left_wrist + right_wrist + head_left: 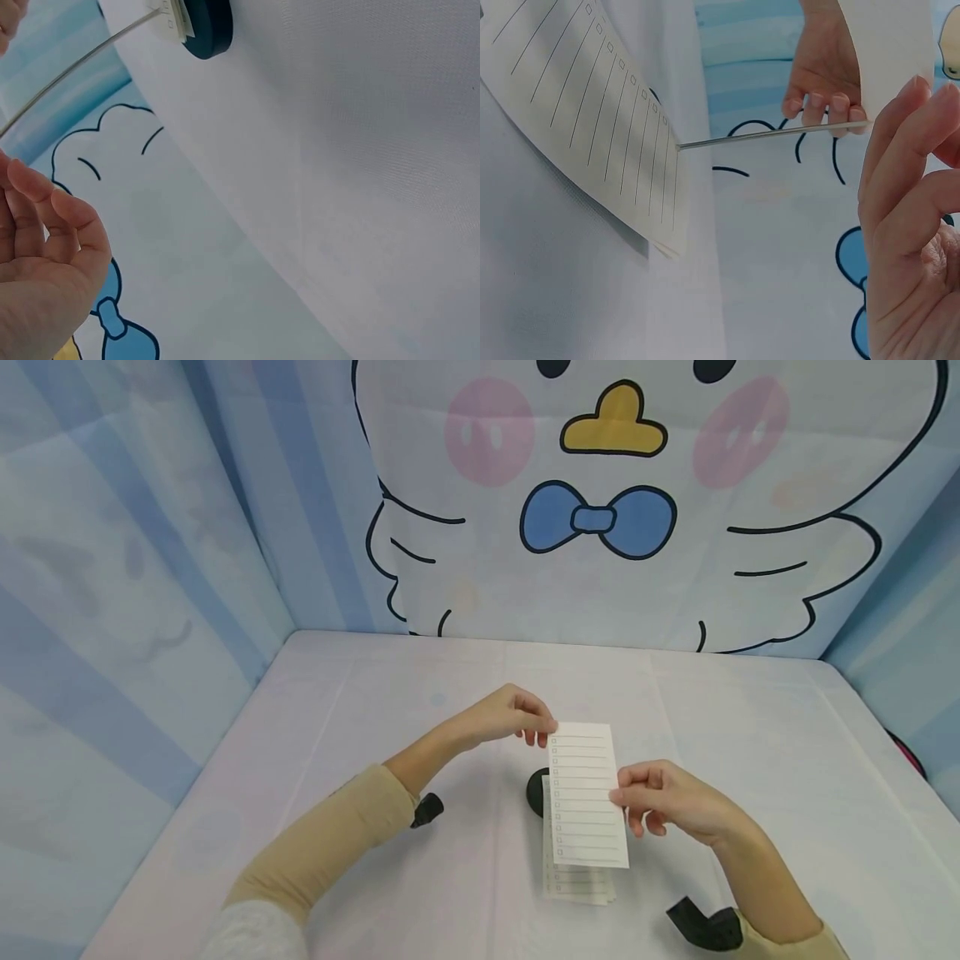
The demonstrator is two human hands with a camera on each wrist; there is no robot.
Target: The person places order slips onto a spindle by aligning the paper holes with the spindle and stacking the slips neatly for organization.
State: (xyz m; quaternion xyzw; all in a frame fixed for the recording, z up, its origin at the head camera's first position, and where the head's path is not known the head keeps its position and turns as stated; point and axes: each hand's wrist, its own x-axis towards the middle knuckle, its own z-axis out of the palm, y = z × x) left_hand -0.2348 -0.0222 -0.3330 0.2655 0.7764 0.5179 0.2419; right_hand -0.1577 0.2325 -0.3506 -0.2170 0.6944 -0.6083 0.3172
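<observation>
In the head view, a white checklist sheet (588, 810) with ruled lines and small boxes is held above the table. My left hand (513, 714) pinches its top left corner; my right hand (671, 797) pinches its right edge. Beneath lie several similar sheets (577, 887) beside a round black base (535, 792). A thin metal rod (765, 137) runs between those lower sheets and the held sheet (889, 52) in the right wrist view. Whether it passes through the held sheet, I cannot tell. The left wrist view also shows the rod (82, 61).
The table (375, 710) has a pale cloth cover. Behind it hangs a curtain (600, 593) with a cartoon print, and more curtain (112, 652) closes the left side. Black straps (705, 927) stand out at both wrists.
</observation>
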